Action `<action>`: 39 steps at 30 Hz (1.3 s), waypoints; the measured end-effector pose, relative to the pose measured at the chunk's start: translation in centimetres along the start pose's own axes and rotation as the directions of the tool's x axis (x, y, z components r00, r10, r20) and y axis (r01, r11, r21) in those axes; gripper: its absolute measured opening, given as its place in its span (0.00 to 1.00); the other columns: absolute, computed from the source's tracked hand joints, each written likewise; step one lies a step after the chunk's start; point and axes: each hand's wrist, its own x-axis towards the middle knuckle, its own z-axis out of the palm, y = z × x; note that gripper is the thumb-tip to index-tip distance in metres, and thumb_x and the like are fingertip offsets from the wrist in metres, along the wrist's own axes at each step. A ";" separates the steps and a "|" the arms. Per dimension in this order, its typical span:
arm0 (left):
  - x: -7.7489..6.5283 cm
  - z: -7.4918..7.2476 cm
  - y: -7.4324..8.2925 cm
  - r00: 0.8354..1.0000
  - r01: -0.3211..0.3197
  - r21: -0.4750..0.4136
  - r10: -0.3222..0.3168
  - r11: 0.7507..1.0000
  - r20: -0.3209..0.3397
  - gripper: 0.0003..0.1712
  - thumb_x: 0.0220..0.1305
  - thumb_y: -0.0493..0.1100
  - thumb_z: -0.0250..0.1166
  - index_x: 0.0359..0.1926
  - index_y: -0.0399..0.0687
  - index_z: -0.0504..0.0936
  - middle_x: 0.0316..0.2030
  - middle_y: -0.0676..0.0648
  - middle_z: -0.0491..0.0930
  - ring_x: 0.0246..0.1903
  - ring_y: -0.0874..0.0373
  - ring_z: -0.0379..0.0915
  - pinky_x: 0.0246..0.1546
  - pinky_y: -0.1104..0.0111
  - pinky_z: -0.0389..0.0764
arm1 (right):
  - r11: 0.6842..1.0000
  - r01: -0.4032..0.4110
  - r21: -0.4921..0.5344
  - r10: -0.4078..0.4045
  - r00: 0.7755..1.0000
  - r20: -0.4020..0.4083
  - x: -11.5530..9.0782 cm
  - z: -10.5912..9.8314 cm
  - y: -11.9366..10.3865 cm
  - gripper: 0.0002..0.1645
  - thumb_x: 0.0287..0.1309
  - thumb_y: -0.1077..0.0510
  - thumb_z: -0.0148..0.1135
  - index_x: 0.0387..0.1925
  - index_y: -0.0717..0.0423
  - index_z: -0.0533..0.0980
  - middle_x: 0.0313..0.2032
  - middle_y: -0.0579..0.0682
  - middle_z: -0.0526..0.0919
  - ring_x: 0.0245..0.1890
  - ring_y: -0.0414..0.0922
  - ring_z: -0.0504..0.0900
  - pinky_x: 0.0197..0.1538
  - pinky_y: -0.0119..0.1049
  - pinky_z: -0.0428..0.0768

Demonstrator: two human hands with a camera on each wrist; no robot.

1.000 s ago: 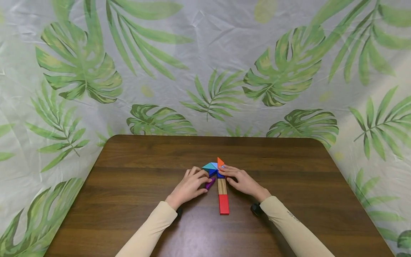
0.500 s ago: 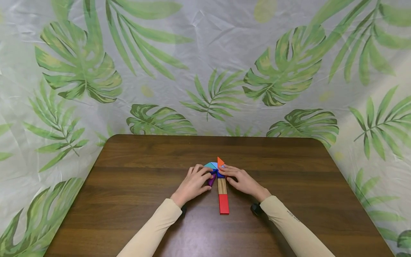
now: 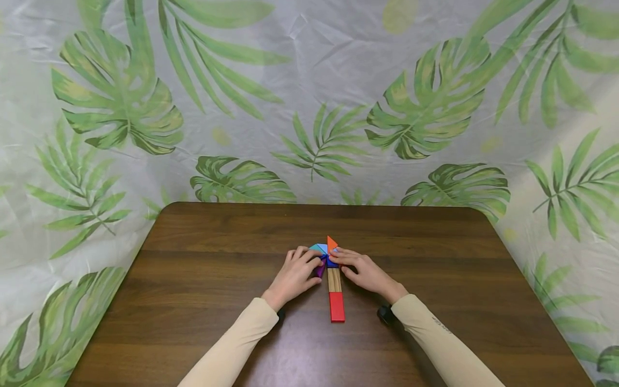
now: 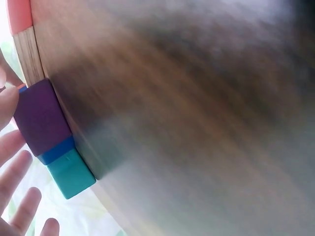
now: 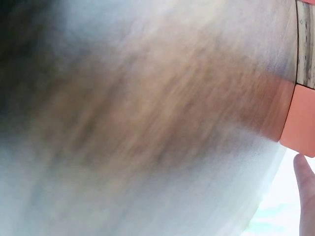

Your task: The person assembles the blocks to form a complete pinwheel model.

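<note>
Between the thumb and fingers of my left hand (image 3: 294, 274) is a purple block (image 3: 320, 269). In the left wrist view the purple block (image 4: 44, 118) sits against blue and teal blocks (image 4: 72, 173). My right hand (image 3: 366, 273) lies on the other side, its extended fingers resting on a dark blue block (image 3: 332, 264) and partly covering the pieces there. An orange triangle (image 3: 331, 243) points away at the top, beside light blue pieces (image 3: 321, 248). Below run a striped wooden block (image 3: 334, 280) and a red block (image 3: 337, 307) in a straight column.
The blocks lie flat on a dark brown wooden table (image 3: 203, 231). Behind it hangs a pale sheet (image 3: 333, 70) printed with green leaves. In the right wrist view a salmon-coloured block (image 5: 301, 120) stands by a fingertip.
My left hand has moved right and slightly away, bringing the purple block up against the blue pieces and turning it more upright. The right hand stays in place.
</note>
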 end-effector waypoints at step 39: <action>0.3 -0.5 -1.8 0.991 0.137 -0.110 -0.135 0.984 0.026 0.36 0.57 0.54 0.70 0.64 0.45 0.72 0.65 0.44 0.66 0.65 0.45 0.59 0.62 0.47 0.59 | 1.000 0.006 -0.021 -0.007 1.000 -0.002 0.1 0.0 0.1 0.23 0.64 0.65 0.57 0.61 0.57 0.74 0.63 0.53 0.71 0.65 0.52 0.66 0.60 0.52 0.67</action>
